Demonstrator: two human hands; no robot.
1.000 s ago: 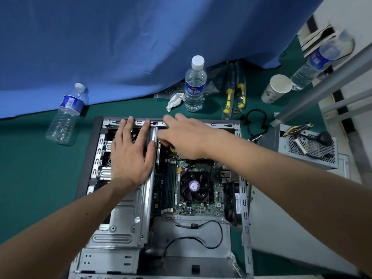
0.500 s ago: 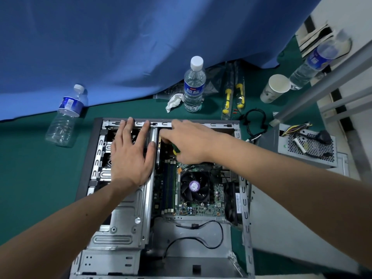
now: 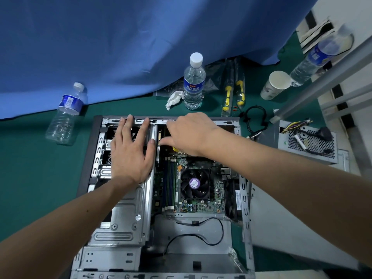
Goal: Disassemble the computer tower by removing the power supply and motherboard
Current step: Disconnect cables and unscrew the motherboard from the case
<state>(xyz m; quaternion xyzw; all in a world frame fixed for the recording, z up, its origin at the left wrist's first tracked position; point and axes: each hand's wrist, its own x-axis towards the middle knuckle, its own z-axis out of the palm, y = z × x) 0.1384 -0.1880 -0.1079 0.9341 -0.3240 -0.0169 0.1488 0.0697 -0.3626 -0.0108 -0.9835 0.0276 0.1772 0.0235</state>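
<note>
Left hand: your left hand lies flat, fingers straight, on the metal drive cage at 9 o'clock in the tower case; that grip is open-palmed, holding nothing.
Right hand: your right hand curls over something yellow at the board's 12 o'clock edge; what that grip holds, you cannot tell.
Motherboard: the motherboard sits in the case, its fan at centre.
Power supply: the power supply lies on the desk at 3 o'clock, outside the case.

White Chinese characters on the upright water bottle's blue label; fan sticker print too small to read.
</note>
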